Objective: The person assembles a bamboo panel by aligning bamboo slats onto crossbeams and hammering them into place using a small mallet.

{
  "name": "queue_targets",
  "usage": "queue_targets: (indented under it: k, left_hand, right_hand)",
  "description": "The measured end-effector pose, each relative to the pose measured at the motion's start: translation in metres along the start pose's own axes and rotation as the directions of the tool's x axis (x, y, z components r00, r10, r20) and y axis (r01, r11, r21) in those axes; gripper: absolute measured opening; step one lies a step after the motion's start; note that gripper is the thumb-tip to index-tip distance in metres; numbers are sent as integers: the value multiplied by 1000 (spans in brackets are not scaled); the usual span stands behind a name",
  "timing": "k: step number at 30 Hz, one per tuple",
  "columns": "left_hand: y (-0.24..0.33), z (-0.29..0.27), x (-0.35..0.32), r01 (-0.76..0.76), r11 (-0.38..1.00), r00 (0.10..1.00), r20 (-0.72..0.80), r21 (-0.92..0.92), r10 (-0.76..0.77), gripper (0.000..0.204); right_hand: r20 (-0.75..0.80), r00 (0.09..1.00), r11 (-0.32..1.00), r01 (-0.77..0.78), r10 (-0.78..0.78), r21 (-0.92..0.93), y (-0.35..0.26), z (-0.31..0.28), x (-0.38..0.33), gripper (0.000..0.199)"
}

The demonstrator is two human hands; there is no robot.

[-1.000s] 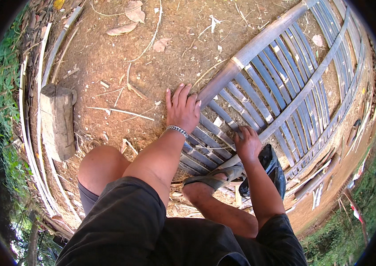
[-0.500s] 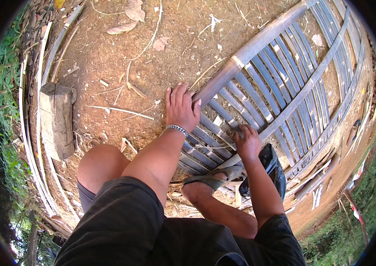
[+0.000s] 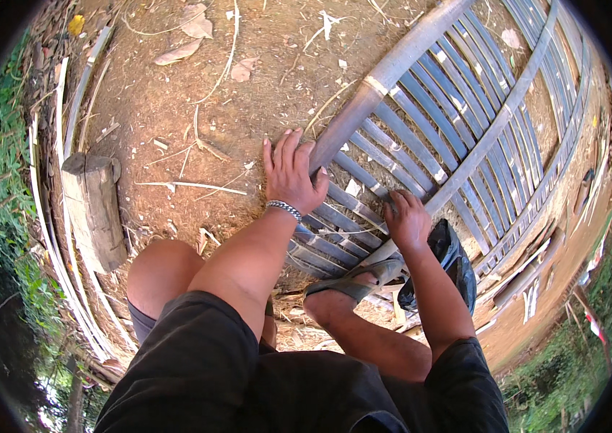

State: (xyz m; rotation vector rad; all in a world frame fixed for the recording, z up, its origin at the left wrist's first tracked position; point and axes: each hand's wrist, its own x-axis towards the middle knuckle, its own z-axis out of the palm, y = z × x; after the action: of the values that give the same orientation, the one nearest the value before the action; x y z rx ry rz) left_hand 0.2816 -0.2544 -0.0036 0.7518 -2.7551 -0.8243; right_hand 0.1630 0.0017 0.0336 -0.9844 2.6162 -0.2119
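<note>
A bamboo lattice panel, with a thick rail (image 3: 414, 47) along its far left side and thin grey slats (image 3: 385, 148) set across it, lies on the ground. My left hand (image 3: 293, 172) rests over the near part of that rail, fingers stretched out and thumb apart. Beside the narrower middle rail (image 3: 475, 160), the fingers of my right hand (image 3: 408, 220) are bent and closed on a slat; their tips are partly hidden. My sandaled foot (image 3: 364, 280) presses at the near end of the middle rail.
To the left, a squared wood block (image 3: 94, 213) stands beside long pale bamboo strips (image 3: 50, 216). A black plastic bag (image 3: 447, 263) lies by my right forearm. Dry leaves (image 3: 180, 52) and shavings litter the dirt; cut bamboo pieces (image 3: 533, 267) lie at right.
The view has shifted slightly, so the panel sits a little further left and the wood block lower. Both hands keep their places on the bamboo.
</note>
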Motion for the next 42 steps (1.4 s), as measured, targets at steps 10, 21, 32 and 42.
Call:
queue_targets:
  k: [10, 21, 32, 42]
  left_hand:
    - [7, -6, 5, -234, 959, 935, 306, 159, 178, 47]
    - [11, -3, 8, -247, 945, 929, 331, 212, 169, 49]
    - [11, -2, 8, -255, 944, 935, 303, 209, 185, 47]
    - [8, -1, 7, -258, 949, 938, 281, 181, 202, 42]
  right_hand:
    - [-34, 999, 1000, 11, -11, -11, -1, -3, -1, 26]
    - [-54, 998, 999, 29, -30, -16, -1, -1, -4, 26]
    - [-62, 998, 1000, 18, -19, -14, -2, 0, -5, 26]
    - [-27, 999, 1000, 19, -19, -10, -2, 1, -6, 28]
